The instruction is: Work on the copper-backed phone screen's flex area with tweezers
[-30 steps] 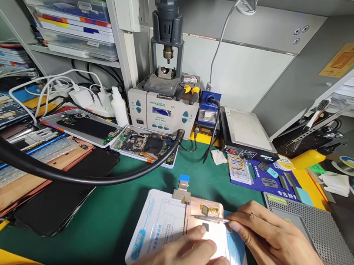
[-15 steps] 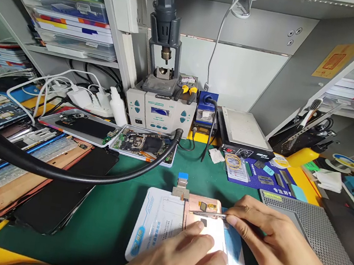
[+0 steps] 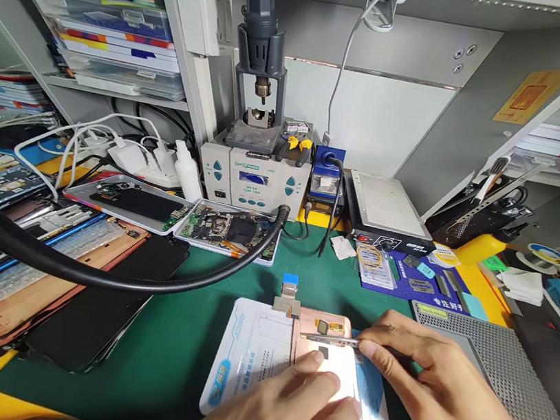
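A copper-coloured panel (image 3: 311,320), brightly lit lower down, lies on a white and blue printed card (image 3: 250,345). A metal clip with a blue top (image 3: 288,294) grips the panel's upper left corner. My left hand (image 3: 293,413) rests on the panel from below, fingers bent and slightly apart, pressing on its surface. From the right, my right hand (image 3: 423,376) pinches thin metal tweezers (image 3: 332,340), whose tips lie across the panel just below a small dark part on yellow film (image 3: 329,327).
A thick black hose (image 3: 118,281) arches across the left and middle. Behind stand a grey control station (image 3: 253,178) and a hot plate (image 3: 389,208). Stacked phone parts (image 3: 63,270) fill the left; a perforated mat (image 3: 516,382) lies at right.
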